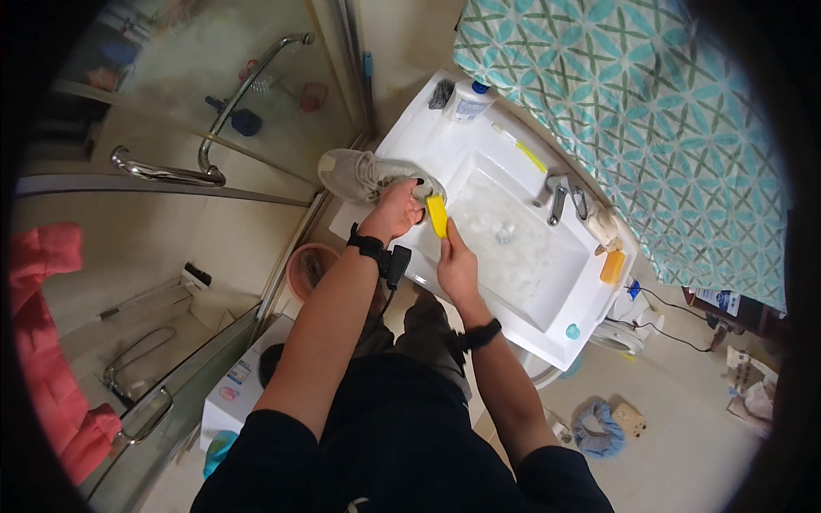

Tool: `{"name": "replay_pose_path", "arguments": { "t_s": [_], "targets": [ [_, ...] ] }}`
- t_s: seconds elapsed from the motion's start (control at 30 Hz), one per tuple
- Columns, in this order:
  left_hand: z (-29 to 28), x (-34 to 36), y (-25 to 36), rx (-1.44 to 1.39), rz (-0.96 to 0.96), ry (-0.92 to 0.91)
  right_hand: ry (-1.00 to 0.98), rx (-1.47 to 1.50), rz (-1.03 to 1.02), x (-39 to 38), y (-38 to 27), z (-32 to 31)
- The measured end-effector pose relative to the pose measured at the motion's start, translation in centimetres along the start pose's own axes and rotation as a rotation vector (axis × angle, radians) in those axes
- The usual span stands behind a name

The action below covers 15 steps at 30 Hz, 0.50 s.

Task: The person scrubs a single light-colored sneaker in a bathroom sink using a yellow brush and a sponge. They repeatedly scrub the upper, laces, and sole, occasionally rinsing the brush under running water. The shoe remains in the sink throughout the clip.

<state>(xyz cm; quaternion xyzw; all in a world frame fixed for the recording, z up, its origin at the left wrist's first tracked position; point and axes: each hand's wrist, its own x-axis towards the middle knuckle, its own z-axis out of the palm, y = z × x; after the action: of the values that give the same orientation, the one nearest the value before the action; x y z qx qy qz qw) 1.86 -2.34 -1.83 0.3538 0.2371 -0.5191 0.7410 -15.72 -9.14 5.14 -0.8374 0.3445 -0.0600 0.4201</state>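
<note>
A grey laced shoe (346, 171) rests sideways at the left end of the white sink (560, 325). My left hand (396, 209) is closed on it near its opening. My right hand (457, 265) holds a yellow brush (437, 218) against or just beside the shoe; I cannot tell whether they touch. Foamy water (500, 239) covers the bottom of the basin, right of both hands, below a chrome faucet (558, 205).
On the sink's rim stand a white bottle (470, 101) and an orange soap bar (611, 267). A patterned curtain (624, 128) hangs beyond it. Left are glass shower doors with a chrome handle (167, 171) and a pink cloth (51, 342). A pink bucket (312, 256) sits below the sink.
</note>
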Motion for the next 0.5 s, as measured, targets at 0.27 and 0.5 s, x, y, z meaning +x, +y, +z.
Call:
{"name": "replay_pose_path", "arguments": {
  "t_s": [0.27,0.5],
  "targets": [
    [1.0,-1.2,1.1,0.026,-0.069,-0.007,-0.053,-0.098,0.015,2.1,-2.3,1.1],
    [1.7,-2.7,1.9,0.093,-0.023,-0.069,-0.074,-0.222,-0.112,1.7,-2.1,1.5]
  ]
}}
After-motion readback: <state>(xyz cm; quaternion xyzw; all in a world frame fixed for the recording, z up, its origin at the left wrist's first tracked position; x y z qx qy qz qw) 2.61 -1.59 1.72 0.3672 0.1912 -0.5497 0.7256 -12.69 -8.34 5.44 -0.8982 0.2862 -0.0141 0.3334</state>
